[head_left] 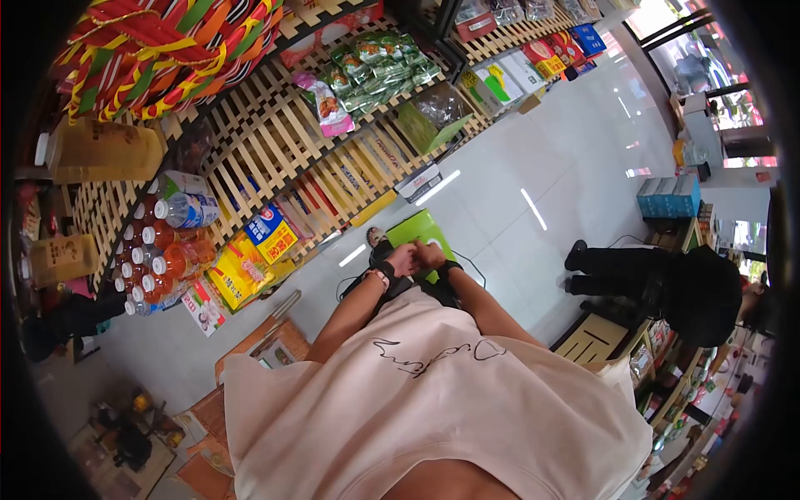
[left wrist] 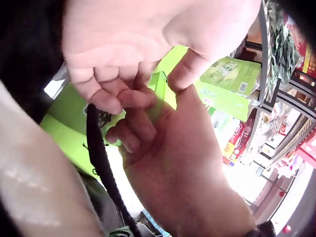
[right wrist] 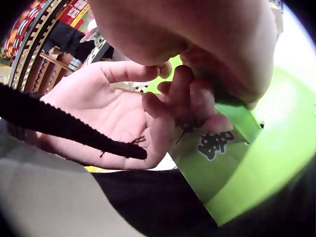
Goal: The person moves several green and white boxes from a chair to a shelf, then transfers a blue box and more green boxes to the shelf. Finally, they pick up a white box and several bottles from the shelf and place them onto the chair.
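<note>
Pale, glossy tiles [head_left: 567,150] cover the floor, streaked with reflected light [head_left: 534,209] beyond the front edge of a slatted wooden shelf unit [head_left: 258,137]. Bright, dark-framed windows [head_left: 690,58] stand at the floor's far end, and a low wooden stand [head_left: 587,333] sits across the floor.

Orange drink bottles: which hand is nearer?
Left. In the head view, the left hand is right of the orange bottles, apart from them; the right hand lies farther right.

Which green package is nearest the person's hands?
The package right at the hands, with dark lettering; the other green packages sit on shelves, farther off.
</note>
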Available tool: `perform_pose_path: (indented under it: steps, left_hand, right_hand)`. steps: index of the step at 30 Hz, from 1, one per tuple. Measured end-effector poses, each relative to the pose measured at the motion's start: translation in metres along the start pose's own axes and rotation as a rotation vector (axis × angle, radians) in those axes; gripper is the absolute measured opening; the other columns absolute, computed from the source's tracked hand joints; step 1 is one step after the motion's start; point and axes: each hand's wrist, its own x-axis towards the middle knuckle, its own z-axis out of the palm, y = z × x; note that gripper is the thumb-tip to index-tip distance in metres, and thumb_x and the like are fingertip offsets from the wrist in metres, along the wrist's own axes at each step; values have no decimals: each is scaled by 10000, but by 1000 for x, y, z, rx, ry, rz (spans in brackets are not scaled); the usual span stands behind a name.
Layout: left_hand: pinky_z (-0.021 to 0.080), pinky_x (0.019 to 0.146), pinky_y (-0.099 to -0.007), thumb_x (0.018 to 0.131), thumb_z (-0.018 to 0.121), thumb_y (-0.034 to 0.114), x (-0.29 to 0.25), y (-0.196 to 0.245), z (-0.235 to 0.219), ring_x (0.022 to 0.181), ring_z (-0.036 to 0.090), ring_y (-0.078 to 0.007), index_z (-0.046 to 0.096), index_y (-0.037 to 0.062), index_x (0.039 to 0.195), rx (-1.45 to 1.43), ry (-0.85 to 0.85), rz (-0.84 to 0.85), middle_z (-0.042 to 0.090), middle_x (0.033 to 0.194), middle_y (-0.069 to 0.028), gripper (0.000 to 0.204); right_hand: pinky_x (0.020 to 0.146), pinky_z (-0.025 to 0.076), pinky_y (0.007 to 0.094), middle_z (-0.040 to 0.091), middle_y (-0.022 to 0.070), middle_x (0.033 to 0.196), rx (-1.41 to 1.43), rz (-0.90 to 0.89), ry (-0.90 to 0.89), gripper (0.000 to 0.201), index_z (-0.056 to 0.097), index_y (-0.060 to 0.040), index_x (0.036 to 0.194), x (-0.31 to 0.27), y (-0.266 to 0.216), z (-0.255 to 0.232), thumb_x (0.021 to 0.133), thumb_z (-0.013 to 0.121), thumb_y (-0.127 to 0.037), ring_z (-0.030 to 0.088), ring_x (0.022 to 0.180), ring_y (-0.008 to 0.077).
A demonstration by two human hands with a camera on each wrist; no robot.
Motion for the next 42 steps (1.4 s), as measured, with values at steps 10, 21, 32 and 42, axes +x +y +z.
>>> perform_pose_path:
  steps: [10,21,32,42]
  left_hand:
    - [340,593,-231,692,434,276,0,53,-6,648,430,-107,471,141,740,-28,136,189,486,740,22,148]
    - [338,452,-170,685,471,211,-52,94,-30,536,449,-79,503,73,842,87,498,545,536,711,-28,211]
    - [363,652,-259,730,391,223,-51,67,-48,730,470,-142,488,98,934,-276,746,480,532,863,-44,258]
    - [393,507,-234,734,409,174,11,3,-58,612,504,-136,513,55,896,382,962,748,549,785,-44,227]
  right_hand:
    - [638,397,321,523,215,773,-181,-237,83,483,491,83,830,53,-48,-9,693,400,-372,513,744,285]
    - [706,377,340,503,232,845,-268,-234,196,506,487,73,847,109,-136,-23,683,433,-403,474,835,322]
    - [774,338,356,462,251,923,-260,-160,169,533,496,40,873,183,-230,-47,654,406,-437,423,912,346]
    - [527,409,316,541,137,648,-150,-77,-24,246,534,-21,644,256,-221,-69,642,418,-238,520,547,238]
